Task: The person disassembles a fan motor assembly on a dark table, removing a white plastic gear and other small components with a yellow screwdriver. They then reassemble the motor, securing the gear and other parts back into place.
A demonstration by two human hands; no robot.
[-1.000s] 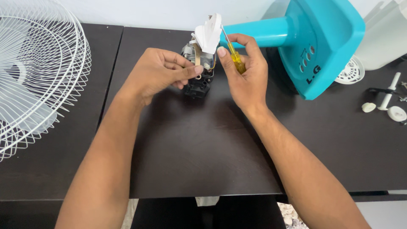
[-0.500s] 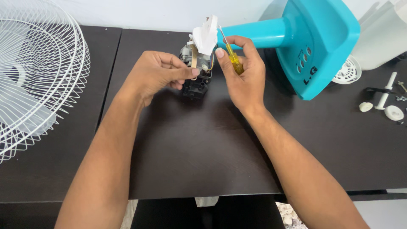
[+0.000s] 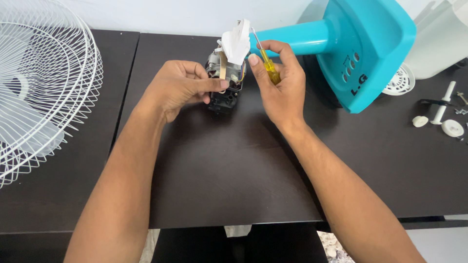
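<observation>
Little change from a moment ago: my left hand [image 3: 178,87] still pinches the fan motor [image 3: 225,80] on the dark table [image 3: 234,170], beside the teal stand [image 3: 341,48]. Right hand [image 3: 278,87] stays closed around the yellow screwdriver [image 3: 265,61], so I'm still mid-unscrewing, I'd say.

Fan motor [image 3: 225,83]: small, dark metal body with copper windings and coloured wires showing, a white plastic piece on its upper end. Stands upright on the dark bench [image 3: 234,165], just left of the teal fan stand [image 3: 360,48] (touching or not: cannot tell). Screwdriver [image 3: 265,61]: yellow translucent handle, thin metal shaft, tilted, tip up, just right of the motor.
</observation>
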